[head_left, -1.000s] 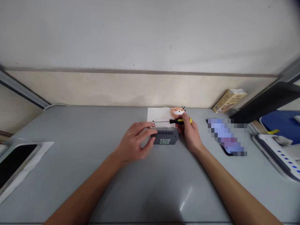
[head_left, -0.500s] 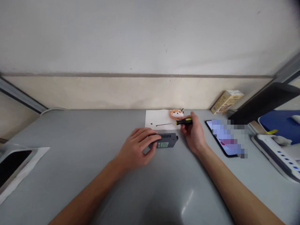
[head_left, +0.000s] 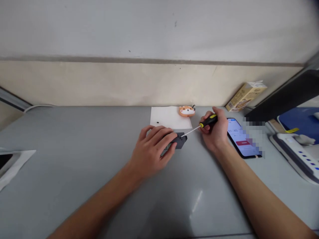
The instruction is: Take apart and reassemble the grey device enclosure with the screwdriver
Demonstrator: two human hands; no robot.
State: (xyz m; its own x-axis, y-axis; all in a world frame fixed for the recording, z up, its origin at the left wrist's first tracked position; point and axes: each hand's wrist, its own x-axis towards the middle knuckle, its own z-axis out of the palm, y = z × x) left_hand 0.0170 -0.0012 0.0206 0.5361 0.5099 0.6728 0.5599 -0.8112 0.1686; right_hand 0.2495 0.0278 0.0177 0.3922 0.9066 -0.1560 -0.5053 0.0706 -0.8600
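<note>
Screwdriver [head_left: 208, 120] swung round, tip seemingly touching dark box [head_left: 182, 140].

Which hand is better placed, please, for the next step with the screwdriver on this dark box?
Probably the right hand: it holds the yellow-and-black screwdriver, and the shaft reaches the end of the dark box. The left hand lies over the box, so it seems better for steadying it.

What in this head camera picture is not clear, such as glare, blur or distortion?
In the head view, a pale glare lies on the grey desk, a pixelated mosaic hides part of the phone, a dark blur sits in the top right corner, and the wide lens stretches the scene toward the edges.
</note>
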